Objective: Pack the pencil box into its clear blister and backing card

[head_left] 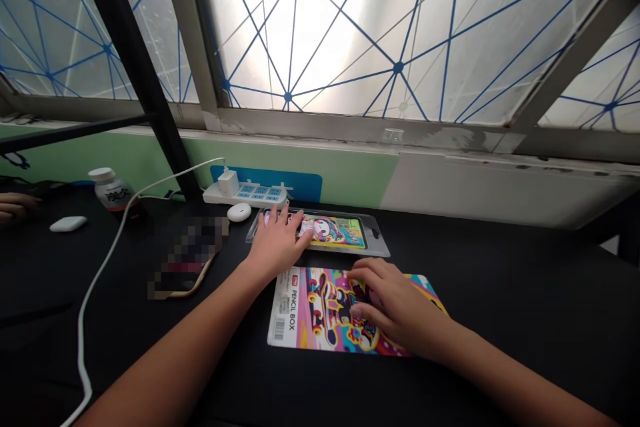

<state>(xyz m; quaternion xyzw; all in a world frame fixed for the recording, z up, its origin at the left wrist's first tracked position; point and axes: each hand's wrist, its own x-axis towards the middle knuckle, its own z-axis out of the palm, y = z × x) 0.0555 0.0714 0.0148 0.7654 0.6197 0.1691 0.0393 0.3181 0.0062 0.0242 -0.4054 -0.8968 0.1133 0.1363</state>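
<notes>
My left hand rests with spread fingers on a clear plastic blister shell, which lies on the black tabletop. Inside the shell is a colourful cartoon-printed pencil box, partly hidden by my fingers. My right hand lies with curled fingers on a printed cardboard backing card marked PENCIL BOX, nearer to me. The hand covers the card's right part, and the card lies flat. Neither hand visibly grips anything.
Behind the shell stand a white power strip with a charger and a white earbud case. To the left lie a pixelated object, a white mouse, a bottle, a white cable and another person's hand.
</notes>
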